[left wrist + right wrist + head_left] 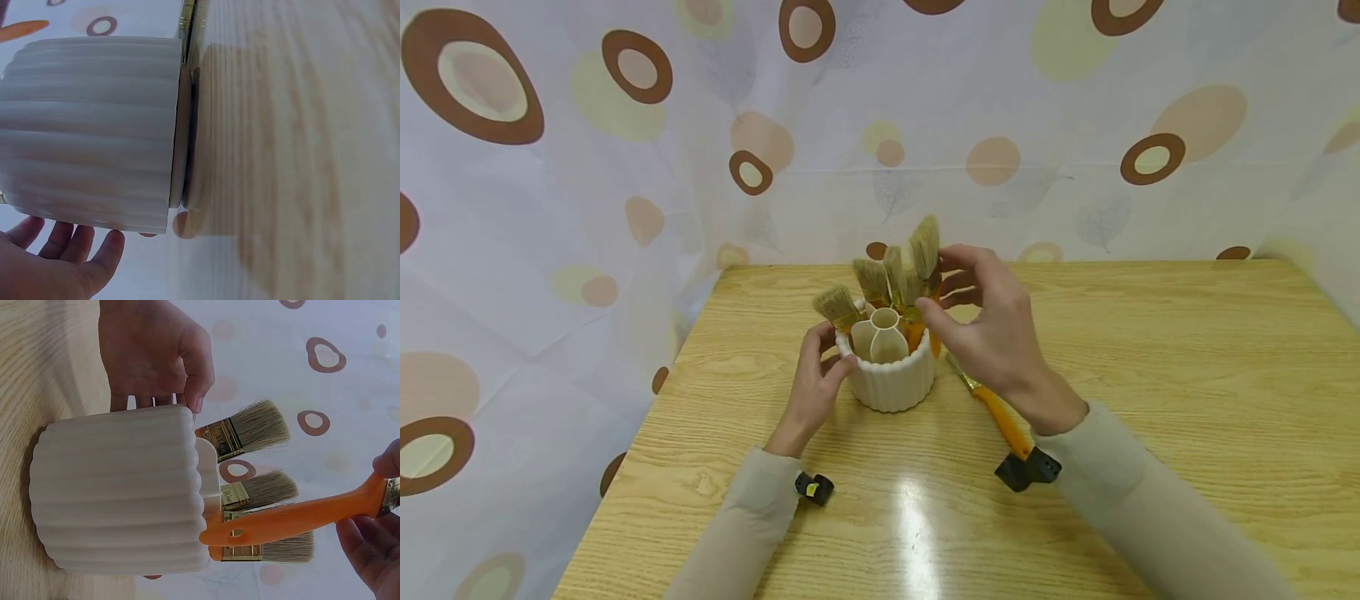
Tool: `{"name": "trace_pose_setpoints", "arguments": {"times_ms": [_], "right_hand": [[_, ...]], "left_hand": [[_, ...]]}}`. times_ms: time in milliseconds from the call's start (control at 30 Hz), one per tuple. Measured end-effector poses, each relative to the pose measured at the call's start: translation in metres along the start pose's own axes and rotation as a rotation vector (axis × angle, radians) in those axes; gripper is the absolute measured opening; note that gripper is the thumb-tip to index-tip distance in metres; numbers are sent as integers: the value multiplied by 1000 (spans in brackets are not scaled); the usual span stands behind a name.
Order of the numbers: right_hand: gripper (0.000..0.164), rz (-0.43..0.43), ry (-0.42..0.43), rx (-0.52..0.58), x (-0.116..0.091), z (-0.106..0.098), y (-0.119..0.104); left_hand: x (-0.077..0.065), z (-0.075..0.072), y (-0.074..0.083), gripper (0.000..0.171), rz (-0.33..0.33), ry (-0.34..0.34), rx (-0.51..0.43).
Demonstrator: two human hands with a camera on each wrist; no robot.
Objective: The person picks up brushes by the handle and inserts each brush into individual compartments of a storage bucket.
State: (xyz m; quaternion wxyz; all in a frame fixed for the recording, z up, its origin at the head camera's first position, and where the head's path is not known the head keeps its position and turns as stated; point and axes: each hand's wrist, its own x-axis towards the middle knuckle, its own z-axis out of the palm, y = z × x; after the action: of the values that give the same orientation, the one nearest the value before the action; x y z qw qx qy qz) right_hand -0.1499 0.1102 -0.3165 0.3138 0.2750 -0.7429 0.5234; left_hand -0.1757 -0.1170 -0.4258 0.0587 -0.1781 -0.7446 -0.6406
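Note:
A white ribbed pot (891,385) with a divided insert stands upright on the table, several paintbrushes (253,431) in it, bristles up. My left hand (815,383) holds the pot's left side, thumb at the scalloped rim; in the left wrist view its fingertips (111,244) lie along the wall. Above the right of the rim, my right hand (992,325) pinches another paintbrush (294,519) near its metal band. That brush has its bristles up and its orange handle pointing down, the handle's end overlapping the rim in the right wrist view.
One more paintbrush (1002,417) with an orange handle lies on the wooden table (1187,375), right of the pot and partly under my right forearm. A patterned cloth (925,100) hangs behind the table and on its left side. Black cameras (1028,468) sit at both wrists.

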Motion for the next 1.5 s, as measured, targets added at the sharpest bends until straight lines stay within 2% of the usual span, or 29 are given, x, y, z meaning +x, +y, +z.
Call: {"name": "trace_pose_setpoints", "arguments": {"times_ms": [400, 1033, 1333, 1500], "right_hand": [[49, -20, 34, 84, 5, 8, -9], [52, -38, 38, 119, -3, 27, 2], [51, -80, 23, 98, -6, 30, -18], [51, -47, 1, 56, -12, 36, 1]], "left_hand": [[2, -1, -1, 50, -24, -14, 10], [0, 1, -2, 49, 27, 14, 7], [-1, 0, 3, 48, 5, 0, 8], [-1, 0, 14, 49, -14, -21, 4]]}}
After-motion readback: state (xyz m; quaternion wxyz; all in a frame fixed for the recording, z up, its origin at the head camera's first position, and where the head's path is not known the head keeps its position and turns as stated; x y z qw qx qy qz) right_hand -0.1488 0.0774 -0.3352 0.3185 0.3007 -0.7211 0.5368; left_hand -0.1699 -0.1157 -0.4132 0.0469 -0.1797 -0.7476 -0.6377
